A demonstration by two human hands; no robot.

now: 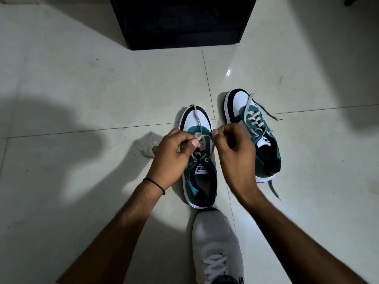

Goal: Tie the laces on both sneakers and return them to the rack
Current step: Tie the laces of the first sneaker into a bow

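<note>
Two green, white and black sneakers stand on the pale floor tiles, toes pointing away from me. Over the left sneaker (200, 177) both hands work its grey laces (202, 138). My left hand (174, 154) pinches a loop of lace between thumb and fingers. My right hand (233, 144) pinches the other lace strand just above the tongue. One lace end runs forward over the toe cap. The right sneaker (256, 128) stands apart to the right, its laces (268, 113) loose and trailing on the floor.
A black rack or cabinet (182, 23) stands on the floor straight ahead. My own foot in a grey shoe (217, 247) rests just behind the left sneaker. A loose lace end (143, 151) lies on the tiles left of my left hand.
</note>
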